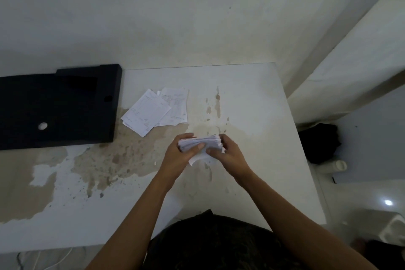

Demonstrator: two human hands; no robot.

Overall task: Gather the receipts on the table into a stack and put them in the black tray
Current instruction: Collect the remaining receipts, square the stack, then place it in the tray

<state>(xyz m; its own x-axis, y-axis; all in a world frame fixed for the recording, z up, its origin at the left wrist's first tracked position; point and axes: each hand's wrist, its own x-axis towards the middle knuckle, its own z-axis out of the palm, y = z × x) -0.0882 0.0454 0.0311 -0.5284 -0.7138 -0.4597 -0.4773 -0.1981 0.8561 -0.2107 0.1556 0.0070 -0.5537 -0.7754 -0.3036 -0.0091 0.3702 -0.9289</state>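
Far to the left of my hands sits the black tray (54,107), and between it and my hands, a little ahead, a few loose receipts (153,112) lie overlapped and unevenly fanned on the stained worktop (252,105). If I reach for those with the stack only half squared, I think the loose sheets could slide apart or slip off the edge. My left hand (179,155) and right hand (228,155) are both closed on the gathered stack (201,141), one at each end, just above the worktop. Its white sheets look thin and ragged, edges uneven, with one corner drooping below my thumbs; a slack grip could let that sheet fall.
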